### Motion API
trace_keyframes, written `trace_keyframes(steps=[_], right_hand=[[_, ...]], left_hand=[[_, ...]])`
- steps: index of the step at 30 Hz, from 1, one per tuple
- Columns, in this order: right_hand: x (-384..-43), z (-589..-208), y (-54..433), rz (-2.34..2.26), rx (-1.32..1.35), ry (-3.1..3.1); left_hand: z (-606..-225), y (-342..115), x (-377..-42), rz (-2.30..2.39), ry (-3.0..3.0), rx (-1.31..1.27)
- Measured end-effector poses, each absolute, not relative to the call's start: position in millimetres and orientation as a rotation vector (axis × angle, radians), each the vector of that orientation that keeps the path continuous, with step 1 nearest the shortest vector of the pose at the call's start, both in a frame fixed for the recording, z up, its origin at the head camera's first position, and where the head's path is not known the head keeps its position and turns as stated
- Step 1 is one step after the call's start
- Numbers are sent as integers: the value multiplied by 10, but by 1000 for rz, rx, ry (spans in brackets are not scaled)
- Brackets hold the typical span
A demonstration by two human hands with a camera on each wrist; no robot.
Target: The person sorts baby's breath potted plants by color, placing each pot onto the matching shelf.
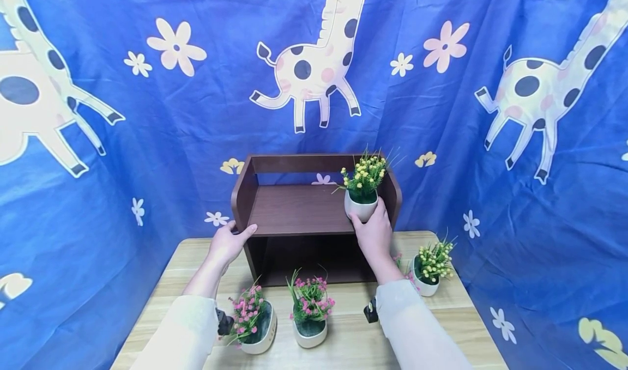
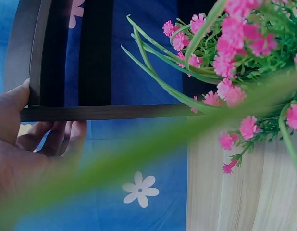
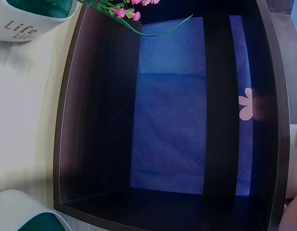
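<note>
A dark brown two-tier wooden shelf (image 1: 299, 209) stands at the back of the table. My left hand (image 1: 229, 246) grips its left front corner, thumb on the upper board and fingers outside the side panel; the left wrist view shows this hand (image 2: 38, 139) around the panel. At the upper board's right end, my right hand (image 1: 374, 234) holds a white pot of yellow flowers (image 1: 362, 204), thumb in front and fingers round its right side. Only a sliver of the pot (image 3: 295, 163) and of that hand (image 3: 295, 214) shows in the right wrist view.
Two potted pink flowers stand before the shelf: one pot (image 1: 260, 340) by my left wrist, another pot (image 1: 311, 334) near the middle. Another potted yellow plant (image 1: 427, 283) is at the table's right edge. Pink blossoms (image 1: 412, 280) show partly behind my right forearm. A blue giraffe-print curtain (image 1: 206, 119) surrounds the table.
</note>
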State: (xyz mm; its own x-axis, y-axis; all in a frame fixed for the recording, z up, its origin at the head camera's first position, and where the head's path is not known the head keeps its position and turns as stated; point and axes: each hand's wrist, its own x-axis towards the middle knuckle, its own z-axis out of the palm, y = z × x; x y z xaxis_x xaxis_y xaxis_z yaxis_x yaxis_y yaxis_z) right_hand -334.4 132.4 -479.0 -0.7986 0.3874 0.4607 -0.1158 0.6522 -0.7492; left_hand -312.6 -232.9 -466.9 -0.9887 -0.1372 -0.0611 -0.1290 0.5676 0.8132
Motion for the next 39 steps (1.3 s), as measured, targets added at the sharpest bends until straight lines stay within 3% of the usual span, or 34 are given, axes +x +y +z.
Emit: trace_keyframes(steps=[24,39], right_hand=[[-3310,-4792,1346,1220,-246,-2263],[-3011,-4858,1349,1280,-219,-2240]], left_hand=[[-4662,-2322,-3114,-1439,-2773,229],[-4669,-2311,-3131,-1465,-2761,236]])
